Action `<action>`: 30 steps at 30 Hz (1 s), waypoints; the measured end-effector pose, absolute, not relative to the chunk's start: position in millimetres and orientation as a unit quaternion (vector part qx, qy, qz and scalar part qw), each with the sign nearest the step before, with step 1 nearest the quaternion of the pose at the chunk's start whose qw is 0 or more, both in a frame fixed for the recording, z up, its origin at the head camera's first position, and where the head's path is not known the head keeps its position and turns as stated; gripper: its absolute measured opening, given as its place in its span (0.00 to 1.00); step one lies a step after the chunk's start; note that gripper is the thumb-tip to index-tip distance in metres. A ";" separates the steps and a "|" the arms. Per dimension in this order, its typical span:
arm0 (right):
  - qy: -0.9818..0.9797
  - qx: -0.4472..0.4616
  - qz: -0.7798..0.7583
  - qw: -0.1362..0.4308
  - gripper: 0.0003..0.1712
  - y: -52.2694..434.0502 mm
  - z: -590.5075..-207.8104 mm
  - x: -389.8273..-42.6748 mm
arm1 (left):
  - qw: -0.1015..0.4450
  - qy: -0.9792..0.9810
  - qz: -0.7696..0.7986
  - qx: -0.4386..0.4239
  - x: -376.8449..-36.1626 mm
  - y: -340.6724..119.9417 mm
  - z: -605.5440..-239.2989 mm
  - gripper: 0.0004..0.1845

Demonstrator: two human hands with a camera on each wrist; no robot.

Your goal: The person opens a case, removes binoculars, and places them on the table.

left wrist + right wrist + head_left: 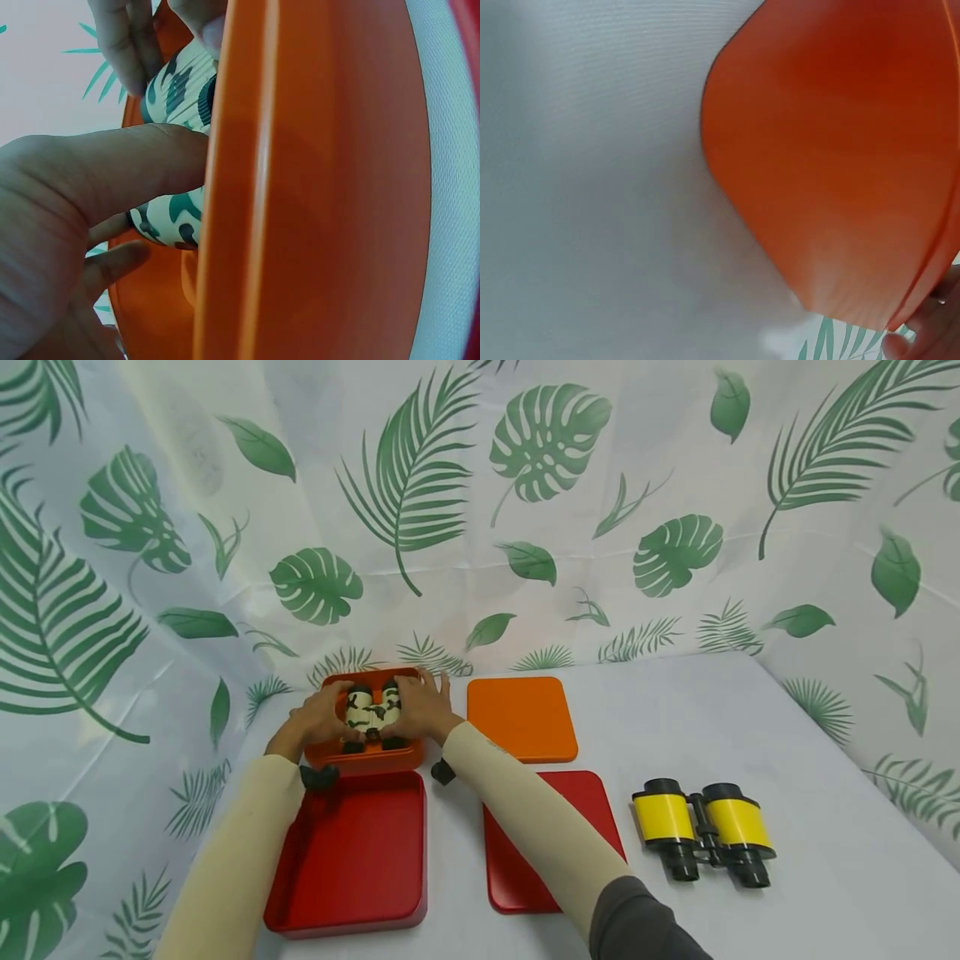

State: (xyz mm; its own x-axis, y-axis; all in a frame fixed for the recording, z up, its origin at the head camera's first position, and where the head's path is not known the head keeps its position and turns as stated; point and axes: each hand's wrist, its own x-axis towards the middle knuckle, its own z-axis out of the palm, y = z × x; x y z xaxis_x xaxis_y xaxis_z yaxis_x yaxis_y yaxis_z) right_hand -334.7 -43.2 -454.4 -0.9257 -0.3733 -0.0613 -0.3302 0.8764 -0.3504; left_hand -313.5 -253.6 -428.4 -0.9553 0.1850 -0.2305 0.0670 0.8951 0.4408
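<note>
Both hands are at the far left of the table, working at the orange box (372, 755). Between them sit the camouflage binoculars (372, 708), cream with dark green blotches, lying inside that box with the black eyepieces toward the near side. The left hand (321, 717) curls round the left barrel, and the left wrist view shows a thumb (142, 161) pressed across the patterned barrel right at the box's orange wall. The right hand (422, 703) grasps the right barrel from the other side, fingers wrapped over the top. Whether the binoculars are fully settled on the box floor or are held slightly off it, I cannot quite tell from here.

So the first pair looks to be in or very nearly in its box, but nothing is closed. The orange lid (522, 717) lies flat just to the right of the orange box. Nearer, the red box (349, 856) stands open with nothing in it, touching the orange box's near edge, and the red lid (551, 843) lies beside it, partly under the right forearm. The yellow binoculars (703, 830) rest untouched on the table, well to the right of the red lid.
</note>
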 end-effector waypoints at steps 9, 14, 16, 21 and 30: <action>0.968 -0.165 -0.182 0.043 0.58 -46.2 -453.7 -331.5 | 0.105 0.966 0.231 0.046 -309.2 -252.9 -431.8 0.55; 0.969 -0.168 -0.178 0.023 0.58 -45.8 -453.8 -329.5 | 0.094 0.968 0.227 0.046 -306.2 -254.3 -427.6 0.55; 0.969 -0.172 -0.179 0.011 0.58 -44.9 -452.9 -328.5 | 0.088 0.970 0.223 0.047 -305.5 -254.8 -425.2 0.55; 0.963 -0.173 -0.207 -0.006 0.57 -42.3 -448.9 -326.4 | 0.063 0.972 0.222 0.056 -303.7 -255.0 -416.3 0.57; 0.945 -0.186 -0.267 -0.031 0.60 -35.1 -434.1 -321.6 | 0.040 0.960 0.266 0.082 -299.6 -251.6 -400.0 0.59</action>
